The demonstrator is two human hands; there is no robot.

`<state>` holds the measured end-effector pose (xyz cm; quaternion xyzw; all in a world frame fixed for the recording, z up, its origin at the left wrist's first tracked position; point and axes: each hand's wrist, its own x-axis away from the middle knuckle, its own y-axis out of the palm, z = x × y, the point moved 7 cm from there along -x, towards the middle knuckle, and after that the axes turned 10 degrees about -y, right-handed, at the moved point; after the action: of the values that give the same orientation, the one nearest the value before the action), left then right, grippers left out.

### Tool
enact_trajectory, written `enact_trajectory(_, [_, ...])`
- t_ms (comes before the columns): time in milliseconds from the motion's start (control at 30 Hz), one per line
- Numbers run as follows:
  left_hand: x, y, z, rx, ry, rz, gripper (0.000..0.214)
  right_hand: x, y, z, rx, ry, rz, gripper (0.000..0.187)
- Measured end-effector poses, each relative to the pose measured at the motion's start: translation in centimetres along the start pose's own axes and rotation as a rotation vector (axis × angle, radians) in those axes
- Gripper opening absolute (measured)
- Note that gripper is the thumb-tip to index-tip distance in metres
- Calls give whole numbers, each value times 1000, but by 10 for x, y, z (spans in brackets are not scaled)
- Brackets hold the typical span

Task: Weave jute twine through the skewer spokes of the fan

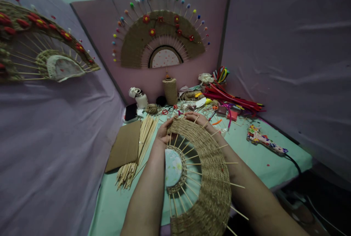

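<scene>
A half-round woven twine fan (pixel 211 163) stands on its side in front of me, with thin wooden sticks radiating out past its outer edge. Its hub carries a pale blue flowered half-circle (pixel 173 168). My left hand (pixel 163 132) is closed on the fan's upper end, thumb near the top corner and fingers partly behind the sticks. At the far side of the same end, my right hand (pixel 197 118) bends its fingers against the woven rim. The band covers part of that hand, and any loose strand between the fingertips is too small to make out.
Bamboo sticks (pixel 128 174) and a cardboard sheet (pixel 124 144) lie left. A twine spool (pixel 170 90), a white jar (pixel 141 100) and red pipe cleaners (pixel 233 97) stand or lie behind. A patterned glue gun (pixel 264 141) rests right. Finished fans hang on the panels.
</scene>
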<state>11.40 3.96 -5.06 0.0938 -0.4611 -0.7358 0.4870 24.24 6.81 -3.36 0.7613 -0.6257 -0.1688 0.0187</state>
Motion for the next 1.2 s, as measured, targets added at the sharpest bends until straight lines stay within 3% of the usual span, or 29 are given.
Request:
enact_trajectory(167, [0, -3, 1, -32, 5, 22, 19, -2, -2, 6, -116, 64, 10, 24])
enact_trajectory(367, [0, -4, 0, -66, 2, 44, 18, 6, -1, -5, 18, 40, -24, 26])
enact_trajectory(600, [0, -6, 0, -96, 29, 43, 17, 11, 5, -4, -73, 124, -103, 29])
enact_trajectory(767, [0, -5, 0, -104, 27, 47, 17, 9, 4, -4, -97, 105, -99, 27])
enact_trajectory(900, [2, -1, 0, -80, 18, 22, 21, 11, 12, -7, -165, 93, -120, 16])
enact_trajectory(1033, [3, 1, -2, -62, 15, 16, 26, 19, 22, -9, -217, 131, -210, 23])
enact_trajectory(1200, [1, 0, -3, -68, 5, 5, 26, 16, 16, -7, -167, 102, -178, 24])
